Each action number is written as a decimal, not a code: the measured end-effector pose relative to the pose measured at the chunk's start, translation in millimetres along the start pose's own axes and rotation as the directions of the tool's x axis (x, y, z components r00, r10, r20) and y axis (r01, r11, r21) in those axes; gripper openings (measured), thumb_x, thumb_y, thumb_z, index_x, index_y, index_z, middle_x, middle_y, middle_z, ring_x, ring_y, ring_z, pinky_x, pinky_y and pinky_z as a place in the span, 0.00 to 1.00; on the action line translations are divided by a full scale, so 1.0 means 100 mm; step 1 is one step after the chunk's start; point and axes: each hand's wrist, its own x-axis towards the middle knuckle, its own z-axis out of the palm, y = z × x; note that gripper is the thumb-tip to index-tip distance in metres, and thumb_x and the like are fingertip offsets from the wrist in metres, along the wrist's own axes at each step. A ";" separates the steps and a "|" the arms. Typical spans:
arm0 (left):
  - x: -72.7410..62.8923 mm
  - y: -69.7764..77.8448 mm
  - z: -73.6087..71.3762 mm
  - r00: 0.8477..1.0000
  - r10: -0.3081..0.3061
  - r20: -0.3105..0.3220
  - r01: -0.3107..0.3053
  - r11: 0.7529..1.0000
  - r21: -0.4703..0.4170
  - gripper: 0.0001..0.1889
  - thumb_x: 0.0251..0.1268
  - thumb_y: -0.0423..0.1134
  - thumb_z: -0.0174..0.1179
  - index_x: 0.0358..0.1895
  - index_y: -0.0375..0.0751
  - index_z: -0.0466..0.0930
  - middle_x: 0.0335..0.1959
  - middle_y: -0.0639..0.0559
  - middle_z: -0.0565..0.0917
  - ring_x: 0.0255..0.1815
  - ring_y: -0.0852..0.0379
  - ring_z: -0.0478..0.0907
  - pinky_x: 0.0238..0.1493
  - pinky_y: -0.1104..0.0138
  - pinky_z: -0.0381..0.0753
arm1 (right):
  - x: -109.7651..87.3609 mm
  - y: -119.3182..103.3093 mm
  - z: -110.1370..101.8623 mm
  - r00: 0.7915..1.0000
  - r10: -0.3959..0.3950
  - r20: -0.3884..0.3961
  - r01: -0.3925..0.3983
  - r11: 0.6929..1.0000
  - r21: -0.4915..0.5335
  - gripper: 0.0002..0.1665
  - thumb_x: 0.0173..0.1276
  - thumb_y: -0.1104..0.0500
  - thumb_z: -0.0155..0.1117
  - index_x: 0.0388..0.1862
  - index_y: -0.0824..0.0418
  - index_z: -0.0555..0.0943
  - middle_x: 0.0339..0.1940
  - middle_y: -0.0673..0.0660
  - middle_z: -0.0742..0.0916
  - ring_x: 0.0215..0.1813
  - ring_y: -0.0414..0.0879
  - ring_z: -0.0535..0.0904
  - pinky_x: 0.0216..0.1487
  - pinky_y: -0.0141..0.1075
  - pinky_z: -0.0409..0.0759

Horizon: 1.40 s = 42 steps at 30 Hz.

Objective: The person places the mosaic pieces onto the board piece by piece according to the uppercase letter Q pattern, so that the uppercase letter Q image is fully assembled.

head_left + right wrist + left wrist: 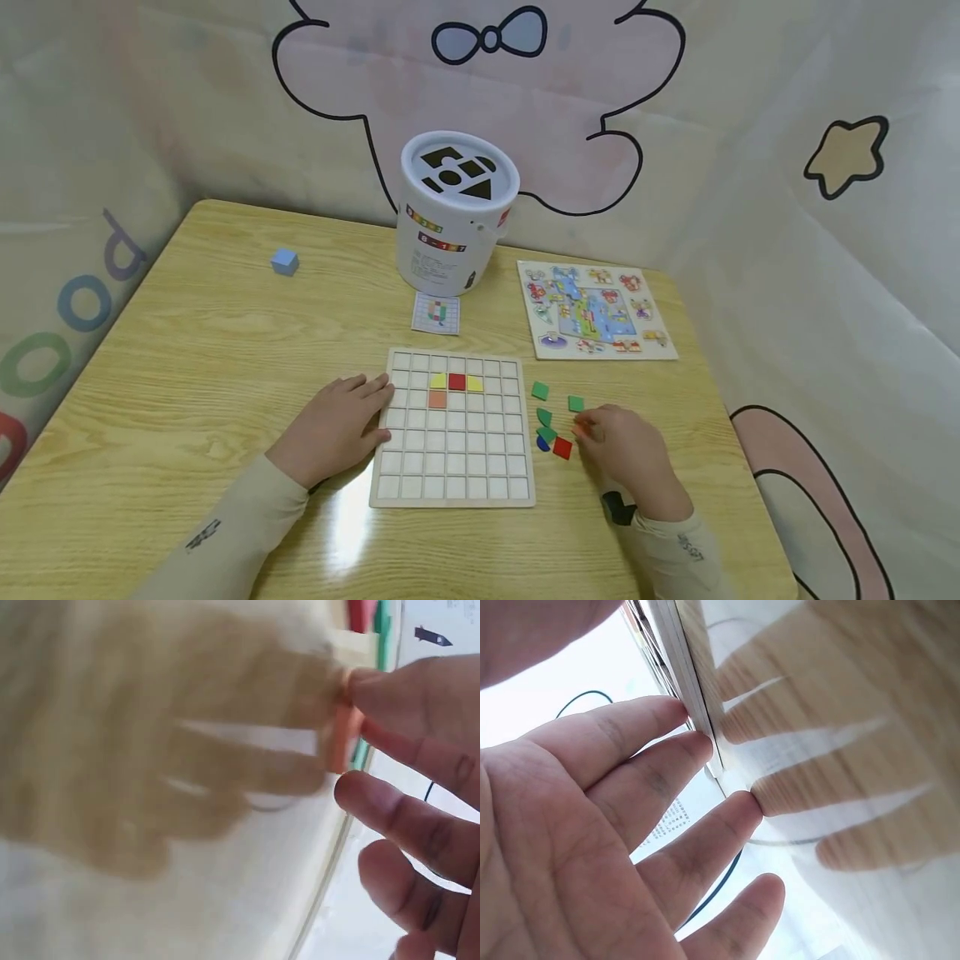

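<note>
A white grid board (465, 440) lies flat on the table. Set in its upper cells are a red square tile (457, 382), a yellow tile (438, 382) on each side of it and an orange tile (437, 400) below. My left hand (337, 429) rests against the board's left edge, fingers extended, with fingertips (697, 746) at its side in the left wrist view. Right of the board, my right hand (630, 450) pinches another orange tile (343, 739) between thumb and index finger. Beside it lie several green tiles (540, 390), a red tile (562, 448) and a blue rounded tile (543, 444).
A white bucket (442, 242) with shaped holes in its lid stands at the back, a small pattern card (436, 314) before it. A picture puzzle board (600, 312) lies at the back right, a blue cube (285, 262) at the back left. Printed cloth hangs around the table.
</note>
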 end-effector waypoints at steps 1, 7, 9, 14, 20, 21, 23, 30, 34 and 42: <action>-0.01 0.00 -0.01 1.000 -0.002 -0.001 0.002 1.000 0.000 0.33 0.72 0.49 0.72 0.73 0.33 0.78 0.74 0.38 0.77 0.71 0.31 0.75 0.74 0.40 0.72 | 0.00 0.00 0.01 1.000 0.005 -0.004 -0.005 1.000 0.000 0.08 0.71 0.52 0.77 0.43 0.54 0.93 0.43 0.52 0.91 0.32 0.43 0.82 0.24 0.38 0.80; -0.01 0.01 -0.04 1.000 -0.008 0.001 0.008 1.000 -0.008 0.33 0.72 0.48 0.72 0.73 0.33 0.77 0.74 0.38 0.77 0.72 0.31 0.74 0.74 0.39 0.71 | 0.00 -0.01 0.03 0.999 0.028 0.017 -0.028 1.000 -0.011 0.10 0.71 0.52 0.77 0.48 0.53 0.94 0.44 0.53 0.92 0.28 0.40 0.76 0.18 0.35 0.73; -0.01 0.01 -0.04 1.000 -0.008 0.004 0.008 1.000 -0.010 0.33 0.73 0.48 0.71 0.73 0.33 0.77 0.74 0.38 0.77 0.72 0.31 0.74 0.74 0.39 0.71 | -0.01 -0.03 0.01 1.000 0.026 0.013 -0.026 0.999 -0.024 0.10 0.71 0.52 0.76 0.48 0.53 0.94 0.43 0.53 0.92 0.28 0.39 0.77 0.19 0.35 0.73; 0.01 0.01 -0.03 1.000 0.005 0.012 -0.005 1.000 0.000 0.33 0.73 0.48 0.71 0.73 0.32 0.77 0.74 0.38 0.77 0.72 0.31 0.74 0.74 0.39 0.72 | -0.03 -0.15 -0.11 0.983 -0.073 -0.167 0.066 0.997 -0.051 0.10 0.67 0.53 0.79 0.44 0.55 0.93 0.41 0.53 0.93 0.26 0.45 0.80 0.15 0.33 0.67; 0.02 -0.02 -0.02 1.000 0.012 -0.004 -0.012 1.000 0.015 0.32 0.73 0.48 0.71 0.73 0.32 0.78 0.74 0.38 0.77 0.71 0.31 0.74 0.74 0.40 0.72 | 0.01 -0.56 -0.27 0.852 -0.375 -0.366 0.378 0.923 -0.067 0.10 0.61 0.55 0.83 0.40 0.54 0.93 0.39 0.50 0.93 0.37 0.48 0.89 0.21 0.34 0.79; 0.02 -0.02 -0.02 1.000 0.009 0.000 -0.009 1.000 0.015 0.32 0.73 0.48 0.71 0.73 0.32 0.78 0.74 0.38 0.77 0.72 0.31 0.74 0.74 0.40 0.72 | 0.03 -0.64 -0.29 0.827 -0.420 -0.373 0.423 0.903 -0.079 0.09 0.60 0.56 0.84 0.39 0.53 0.93 0.38 0.49 0.93 0.39 0.48 0.90 0.25 0.36 0.84; 0.02 -0.01 -0.02 1.000 0.001 0.013 -0.001 1.000 0.010 0.33 0.73 0.49 0.71 0.73 0.33 0.77 0.74 0.38 0.76 0.72 0.31 0.74 0.74 0.40 0.71 | 0.08 -0.80 -0.28 0.794 -0.487 -0.363 0.486 0.868 -0.102 0.09 0.60 0.56 0.84 0.38 0.53 0.93 0.37 0.47 0.93 0.40 0.46 0.90 0.30 0.38 0.88; 0.00 -0.02 -0.01 0.999 -0.016 0.040 0.015 1.000 0.007 0.33 0.74 0.49 0.70 0.74 0.33 0.77 0.75 0.38 0.76 0.73 0.32 0.73 0.75 0.40 0.71 | 0.37 -1.29 -0.10 0.802 -0.572 -0.171 0.567 0.820 -0.080 0.04 0.66 0.51 0.82 0.36 0.48 0.94 0.37 0.44 0.92 0.40 0.41 0.88 0.29 0.33 0.84; 0.01 -0.03 0.00 0.999 -0.010 0.040 0.010 1.000 0.004 0.33 0.73 0.49 0.71 0.73 0.32 0.77 0.75 0.38 0.76 0.73 0.31 0.73 0.75 0.41 0.71 | 0.51 -1.48 0.02 0.793 -0.605 -0.067 0.602 0.796 -0.063 0.05 0.71 0.50 0.78 0.35 0.48 0.95 0.36 0.43 0.92 0.38 0.40 0.87 0.31 0.33 0.84; 0.01 -0.04 0.00 1.000 -0.006 0.019 0.006 1.000 0.004 0.33 0.72 0.49 0.71 0.73 0.32 0.78 0.74 0.38 0.77 0.72 0.32 0.74 0.74 0.41 0.71 | 0.61 -1.66 0.11 0.786 -0.616 0.042 0.618 0.785 -0.044 0.04 0.71 0.56 0.77 0.35 0.50 0.95 0.35 0.42 0.91 0.37 0.39 0.86 0.38 0.34 0.86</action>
